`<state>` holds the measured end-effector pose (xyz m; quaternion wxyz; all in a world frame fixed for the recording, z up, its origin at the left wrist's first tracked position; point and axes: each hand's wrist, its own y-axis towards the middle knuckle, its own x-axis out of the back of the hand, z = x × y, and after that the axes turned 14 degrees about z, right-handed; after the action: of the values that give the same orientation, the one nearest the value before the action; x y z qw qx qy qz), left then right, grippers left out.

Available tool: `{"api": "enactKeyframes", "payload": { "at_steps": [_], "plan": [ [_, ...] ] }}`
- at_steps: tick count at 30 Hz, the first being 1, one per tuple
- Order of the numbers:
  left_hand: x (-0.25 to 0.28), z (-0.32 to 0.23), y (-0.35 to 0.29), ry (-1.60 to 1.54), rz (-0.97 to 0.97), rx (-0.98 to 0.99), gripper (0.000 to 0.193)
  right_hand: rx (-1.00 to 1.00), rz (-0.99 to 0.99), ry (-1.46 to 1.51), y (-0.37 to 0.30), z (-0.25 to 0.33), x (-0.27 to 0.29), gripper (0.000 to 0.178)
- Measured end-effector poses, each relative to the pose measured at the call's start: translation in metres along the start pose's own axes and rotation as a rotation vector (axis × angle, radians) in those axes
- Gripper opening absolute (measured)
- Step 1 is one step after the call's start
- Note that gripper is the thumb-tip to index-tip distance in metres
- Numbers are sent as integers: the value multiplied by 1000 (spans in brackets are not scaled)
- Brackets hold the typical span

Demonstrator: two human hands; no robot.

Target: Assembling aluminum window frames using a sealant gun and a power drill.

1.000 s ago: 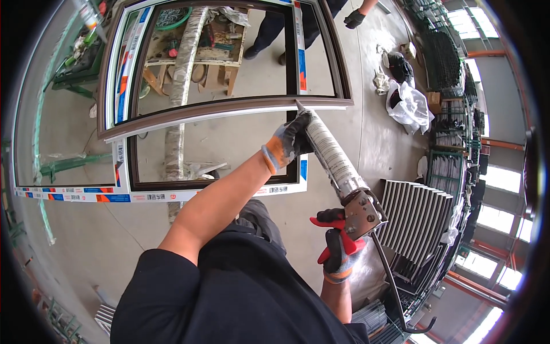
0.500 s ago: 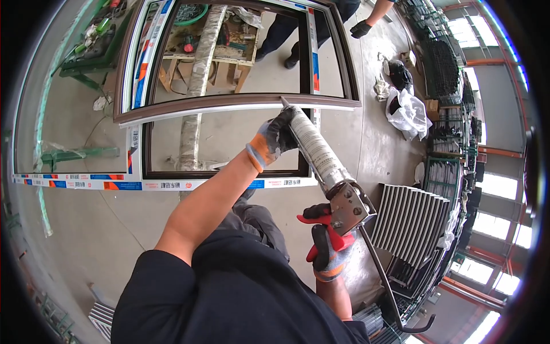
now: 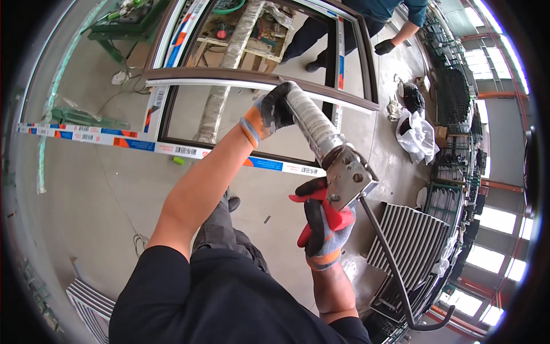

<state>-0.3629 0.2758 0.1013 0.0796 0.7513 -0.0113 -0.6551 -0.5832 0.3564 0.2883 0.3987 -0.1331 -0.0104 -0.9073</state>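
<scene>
My left hand (image 3: 272, 112), in a grey and orange glove with dark coated fingers, is closed around the front end of a pale sealant tube (image 3: 311, 117). The tube sits in a caulking gun (image 3: 349, 176) with a metal body and a long hooked rod. Around its red handle (image 3: 335, 215) my right hand (image 3: 326, 238), gloved alike, is closed. The tube's front end is at the brown rail (image 3: 229, 74) of a window frame; my left hand partly hides the tip. Below that rail runs the frame's taped lower bar (image 3: 275, 164).
A wrapped post (image 3: 232, 60) passes under the frame. Behind it is a wooden bench (image 3: 266, 49) with tools. Another person (image 3: 378, 11) stands at the far side, one gloved hand hanging. Plastic bags (image 3: 416, 135) and stacked slatted panels (image 3: 408, 236) are on the right.
The view has shifted, and the frame now appears farther right and higher. The gun's front end has slid a little leftward along the brown rail. More of the other person shows.
</scene>
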Motion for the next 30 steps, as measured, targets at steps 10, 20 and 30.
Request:
{"api": "enactKeyframes", "payload": {
  "at_steps": [10,20,30],
  "plan": [
    [-11,-46,-55,49,10,-41,28,73,68,133,-8,0,-51,14],
    [4,-95,-95,-63,29,-50,27,55,-7,284,-10,31,-135,23],
    [-12,-164,-164,-121,90,15,24,4,-27,279,-17,64,-227,27]
  ]
}}
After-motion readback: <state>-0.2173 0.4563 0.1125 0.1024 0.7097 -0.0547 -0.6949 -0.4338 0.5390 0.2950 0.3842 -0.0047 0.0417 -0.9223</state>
